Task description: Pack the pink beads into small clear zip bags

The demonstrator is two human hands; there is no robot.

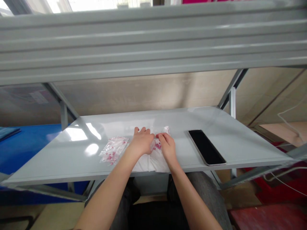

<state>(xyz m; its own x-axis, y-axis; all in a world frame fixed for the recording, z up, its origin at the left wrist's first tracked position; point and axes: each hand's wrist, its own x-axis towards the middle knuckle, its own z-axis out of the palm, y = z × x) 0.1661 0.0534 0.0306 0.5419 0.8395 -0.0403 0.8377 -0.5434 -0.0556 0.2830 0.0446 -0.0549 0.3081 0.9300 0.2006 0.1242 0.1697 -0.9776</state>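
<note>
My left hand [143, 142] is palm down over the table, with its outer fingers spread. Its index finger bends toward the right hand, and the thumb side seems closed on something I cannot make out. My right hand [168, 145] is pinched close beside it, a small reddish bit showing at the fingertips, too small to name. Several small red beads [157, 145] lie between the hands on a crumpled white sheet, tissue or cloth [150, 163]. To the left of my left hand lies a clear plastic bag [113, 150] with small red pieces inside.
A black-screened phone or tablet [206, 147] lies right of my hands on the grey table [96, 171]. Beyond my hands is a small red-and-white patterned packet [166, 129]. A ridged grey shelf [153, 44] spans overhead; slanted metal supports [64, 105] stand at both sides.
</note>
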